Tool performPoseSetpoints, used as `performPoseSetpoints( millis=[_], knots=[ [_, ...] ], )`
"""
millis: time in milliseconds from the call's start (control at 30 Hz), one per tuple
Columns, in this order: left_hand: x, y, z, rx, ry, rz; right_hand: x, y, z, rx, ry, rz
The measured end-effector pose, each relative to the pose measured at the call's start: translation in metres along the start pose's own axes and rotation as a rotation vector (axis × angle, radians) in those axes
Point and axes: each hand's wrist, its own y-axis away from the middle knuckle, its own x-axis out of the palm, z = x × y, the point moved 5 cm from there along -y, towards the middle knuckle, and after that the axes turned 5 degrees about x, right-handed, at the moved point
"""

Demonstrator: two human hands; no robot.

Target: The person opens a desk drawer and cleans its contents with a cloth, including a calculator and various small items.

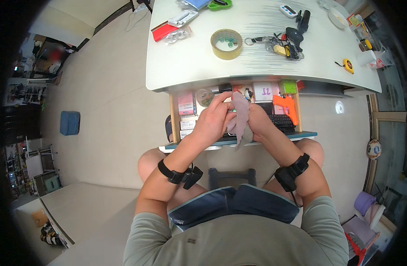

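Over an open drawer (300,134), my left hand (214,121) and my right hand (259,120) both hold a greyish-pink cloth (240,114), which hangs down between them. Something small and green shows at the cloth's left edge, mostly hidden by my fingers. Inside the drawer, a glass jar (204,96) and a pink box (186,103) lie to the left of my hands. An orange toy gun (287,108), a black keyboard (282,121), a white box (263,91) and a bright green box (288,87) lie to the right.
On the white table (197,66) behind the drawer stands a roll of tape (226,55) with green beads inside its ring. Tangled cables (286,48), a yellow tape measure (348,66) and a red box (163,31) lie around it. A blue stool (70,123) stands on the floor at left.
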Motion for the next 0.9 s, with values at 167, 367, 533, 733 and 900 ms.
performPoseSetpoints(
  millis=[167, 367, 533, 733, 900],
  knots=[
    [-0.031, -0.002, 0.024, 0.043, -0.284, -0.158, -0.009, -0.005, 0.014, -0.111, 0.053, -0.081],
    [-0.043, -0.004, 0.051, -0.105, -0.455, -0.085, -0.009, -0.005, 0.021, -0.176, 0.036, -0.078],
    [-0.035, -0.004, 0.055, -0.104, -0.471, -0.036, -0.006, -0.002, 0.025, -0.173, 0.013, -0.095],
    [-0.036, -0.002, 0.053, -0.128, -0.441, -0.017, -0.011, -0.001, 0.03, -0.185, 0.031, -0.114],
    [-0.039, -0.008, 0.046, -0.104, -0.427, 0.011, -0.013, -0.005, 0.03, -0.218, -0.001, -0.052]
  ],
)
